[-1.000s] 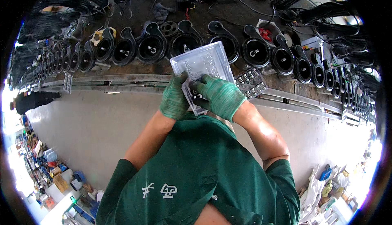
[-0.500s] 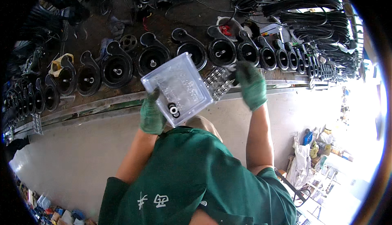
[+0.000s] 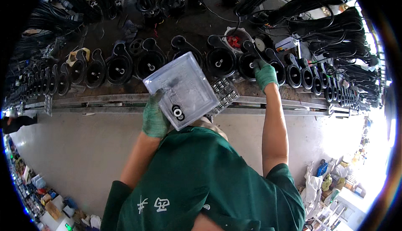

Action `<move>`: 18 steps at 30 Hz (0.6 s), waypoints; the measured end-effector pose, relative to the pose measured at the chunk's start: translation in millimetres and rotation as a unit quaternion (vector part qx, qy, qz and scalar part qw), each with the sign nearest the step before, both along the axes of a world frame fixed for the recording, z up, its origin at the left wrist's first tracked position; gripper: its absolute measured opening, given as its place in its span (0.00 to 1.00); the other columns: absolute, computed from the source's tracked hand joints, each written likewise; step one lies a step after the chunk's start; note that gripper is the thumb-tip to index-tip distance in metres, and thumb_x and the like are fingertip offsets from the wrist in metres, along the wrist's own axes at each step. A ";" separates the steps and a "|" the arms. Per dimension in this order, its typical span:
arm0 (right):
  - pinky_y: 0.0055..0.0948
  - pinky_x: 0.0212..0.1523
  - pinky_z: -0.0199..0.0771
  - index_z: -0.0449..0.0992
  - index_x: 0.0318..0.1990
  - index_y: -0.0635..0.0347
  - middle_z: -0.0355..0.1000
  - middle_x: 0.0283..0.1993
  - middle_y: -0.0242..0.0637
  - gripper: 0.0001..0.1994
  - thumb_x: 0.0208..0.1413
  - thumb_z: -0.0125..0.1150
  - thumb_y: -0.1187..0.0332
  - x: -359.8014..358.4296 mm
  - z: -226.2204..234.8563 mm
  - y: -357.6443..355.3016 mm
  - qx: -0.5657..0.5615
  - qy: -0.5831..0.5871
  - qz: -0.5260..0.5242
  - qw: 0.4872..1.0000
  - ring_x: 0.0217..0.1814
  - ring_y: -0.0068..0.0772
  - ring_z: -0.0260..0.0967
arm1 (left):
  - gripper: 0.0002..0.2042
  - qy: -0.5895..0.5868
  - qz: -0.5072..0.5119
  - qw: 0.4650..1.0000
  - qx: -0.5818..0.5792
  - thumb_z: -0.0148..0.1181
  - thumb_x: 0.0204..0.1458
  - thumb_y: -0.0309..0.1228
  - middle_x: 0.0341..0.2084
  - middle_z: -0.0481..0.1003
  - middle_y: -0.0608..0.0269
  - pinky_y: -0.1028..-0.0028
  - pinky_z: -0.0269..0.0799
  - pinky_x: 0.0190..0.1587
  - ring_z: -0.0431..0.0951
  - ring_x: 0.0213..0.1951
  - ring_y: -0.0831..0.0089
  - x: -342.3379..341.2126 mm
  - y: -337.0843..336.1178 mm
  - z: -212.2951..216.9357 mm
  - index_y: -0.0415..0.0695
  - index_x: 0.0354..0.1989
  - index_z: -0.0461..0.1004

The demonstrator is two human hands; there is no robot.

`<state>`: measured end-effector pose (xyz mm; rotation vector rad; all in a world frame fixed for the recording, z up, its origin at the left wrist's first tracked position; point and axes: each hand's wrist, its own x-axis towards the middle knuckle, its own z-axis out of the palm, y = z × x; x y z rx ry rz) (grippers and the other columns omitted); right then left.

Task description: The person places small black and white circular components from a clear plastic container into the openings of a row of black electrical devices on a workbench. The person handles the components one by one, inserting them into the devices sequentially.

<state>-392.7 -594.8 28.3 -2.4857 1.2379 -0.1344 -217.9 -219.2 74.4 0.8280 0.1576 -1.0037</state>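
A clear plastic box (image 3: pixel 184 74) is held tilted in front of my body. My left hand (image 3: pixel 155 118), in a green glove, grips its left side with the thumb over the rim. A few black and white rings (image 3: pixel 178 112) lie in the box's near corner. My right hand (image 3: pixel 265 75), also gloved in green, reaches to a round black housing (image 3: pixel 247 74) with a side arm. Its fingers are closed together at the cup's right side, near a small pale part at the centre; what they hold is too small to tell. Beside it stands another black housing (image 3: pixel 220 62) with a metal shaft.
Similar black housings (image 3: pixel 119 69) line the bench edge both ways. A metal tray of small parts (image 3: pixel 226 95) sits at the edge right of the box. Behind are a pale bowl with red pieces (image 3: pixel 235 41) and coiled black cables (image 3: pixel 326 34). A person (image 3: pixel 17 123) is far left.
My right hand has moved right and away from the parts tray to the black housing. The left hand still holds the box in nearly the same place.
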 end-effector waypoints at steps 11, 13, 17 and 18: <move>0.39 0.47 0.83 0.82 0.53 0.53 0.77 0.49 0.42 0.17 0.54 0.70 0.70 -17.6 109.5 135.1 0.044 -0.194 0.406 0.892 0.49 0.44 0.79 | 0.35 0.009 -0.042 0.998 -0.046 0.60 0.59 0.46 0.59 0.74 0.45 0.54 0.74 0.64 0.76 0.59 0.50 -51.6 -73.1 0.8 0.39 0.71 0.61; 0.42 0.49 0.82 0.81 0.55 0.53 0.75 0.51 0.41 0.19 0.54 0.71 0.65 -12.6 108.2 145.9 0.066 -0.125 0.428 0.892 0.50 0.47 0.78 | 0.33 0.063 -0.062 0.991 -0.101 0.59 0.60 0.45 0.57 0.75 0.46 0.54 0.74 0.64 0.78 0.57 0.51 -57.3 -80.3 -0.7 0.39 0.70 0.63; 0.44 0.53 0.79 0.80 0.56 0.52 0.75 0.52 0.44 0.21 0.54 0.69 0.64 -9.9 96.4 138.9 0.071 -0.056 0.477 0.874 0.52 0.51 0.76 | 0.31 0.073 -0.098 0.989 -0.085 0.57 0.61 0.45 0.55 0.77 0.47 0.54 0.75 0.62 0.79 0.54 0.53 -65.8 -90.1 -7.4 0.40 0.69 0.64; 0.44 0.53 0.79 0.81 0.55 0.53 0.75 0.52 0.44 0.19 0.54 0.69 0.65 -12.6 91.7 137.0 0.075 -0.062 0.470 0.877 0.53 0.52 0.76 | 0.31 0.070 -0.088 0.990 -0.080 0.57 0.61 0.45 0.55 0.77 0.47 0.54 0.74 0.63 0.78 0.55 0.53 -67.8 -91.3 -7.9 0.39 0.69 0.64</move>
